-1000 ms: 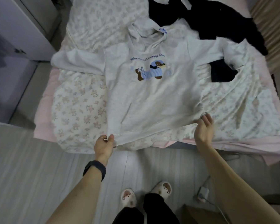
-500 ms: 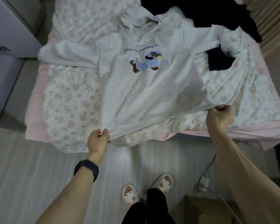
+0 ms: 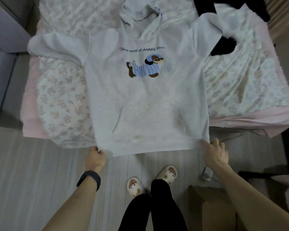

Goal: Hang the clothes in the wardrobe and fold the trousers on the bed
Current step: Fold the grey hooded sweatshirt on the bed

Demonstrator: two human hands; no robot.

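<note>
The pale grey hoodie [image 3: 148, 97] lies face up and spread flat across the middle of my bed [image 3: 62, 97], hood toward 12 o'clock and hem toward 6 o'clock, where the hem hangs just past the mattress edge above the floor. A cartoon dog in a blue striped jumper shows on its chest under a line of script. My left hand [image 3: 95, 157], at about 7 o'clock, pinches the hem's left corner between thumb and curled fingers; a dark wristband [image 3: 89, 180] sits on that wrist. My right hand [image 3: 215, 153], at about 4 o'clock, grips the hem's right corner with bent fingers, its back turned up. One sleeve stretches out toward 10 o'clock; the other runs toward 1 o'clock and lies over a black garment [image 3: 223, 45]. At 6 o'clock my feet stand in white slippers [image 3: 168, 173] on the pale floor, with a cardboard box [image 3: 207, 205] at 5 o'clock and a white charger [image 3: 207, 176] just beyond it.
</note>
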